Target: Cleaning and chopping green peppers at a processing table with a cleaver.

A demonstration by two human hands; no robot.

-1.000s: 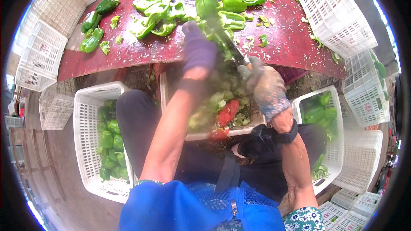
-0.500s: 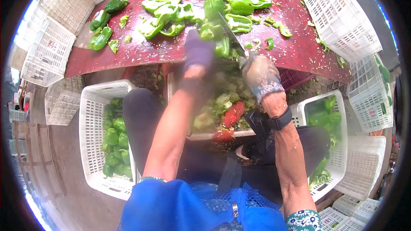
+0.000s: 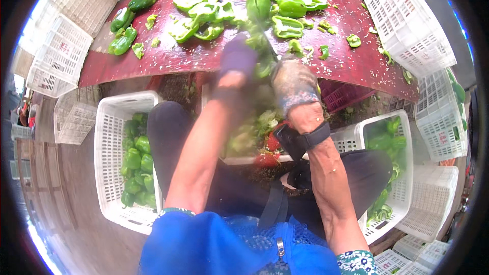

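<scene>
My right hand [image 3: 294, 81], in a stained whitish glove with a patterned cuff, is closed around a knife; its narrow dark blade [image 3: 271, 45] points up and away. Close on its left, my left hand [image 3: 237, 60], in a purple glove and smeared by motion, is closed on a green pepper [image 3: 261, 46] at the blade's side. The fingers gripping the pepper are partly blurred. Beyond both hands, on the red table [image 3: 158, 63], lie halved green peppers [image 3: 204, 12] and whole ones [image 3: 259, 6]. A crate of scraps [image 3: 239, 160] sits below the table edge.
A white crate of green peppers [image 3: 102, 173] stands by my left leg. Another white crate [image 3: 407, 188] at my right holds green pepper pieces. Stacked white crates [image 3: 57, 61] flank the table on the left, with more crates [image 3: 407, 20] on the right. Several whole peppers [image 3: 122, 40] lie far left.
My right hand with the knife has moved left, closer to my left hand, and the blade shows less. The left hand stays near the same spot. The view has shifted slightly.
</scene>
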